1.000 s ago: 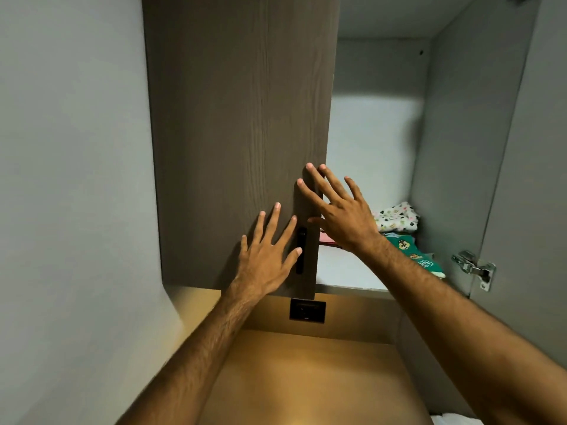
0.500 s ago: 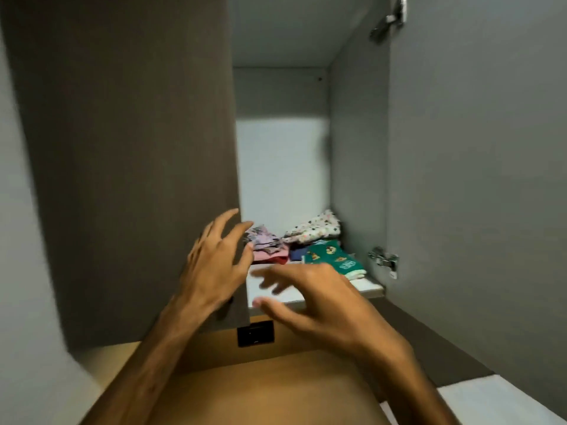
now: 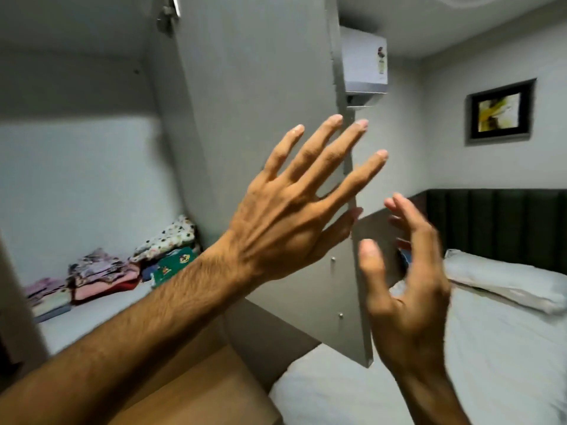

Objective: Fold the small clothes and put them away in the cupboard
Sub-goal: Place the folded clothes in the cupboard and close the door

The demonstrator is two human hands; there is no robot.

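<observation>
The cupboard stands open, and its white shelf (image 3: 107, 314) holds several folded small clothes: a pink and patterned stack (image 3: 98, 274), a spotted white piece (image 3: 171, 237) and a green printed piece (image 3: 175, 262). My left hand (image 3: 291, 207) is raised with fingers spread, back toward me, in front of the inner face of the grey right door (image 3: 260, 118). My right hand (image 3: 408, 286) hovers at that door's outer edge, fingers loosely curled and apart, slightly blurred. Neither hand holds anything. Whether either hand touches the door is unclear.
A white bed (image 3: 491, 357) with a pillow (image 3: 506, 283) and dark headboard (image 3: 497, 222) lies to the right. An air conditioner (image 3: 365, 69) and a framed picture (image 3: 498, 110) hang on the wall. A wooden surface (image 3: 199, 394) sits below the cupboard.
My view has swung right from the brown left door to the grey right door. Both hands left the left door and moved across to the right door's face and edge.
</observation>
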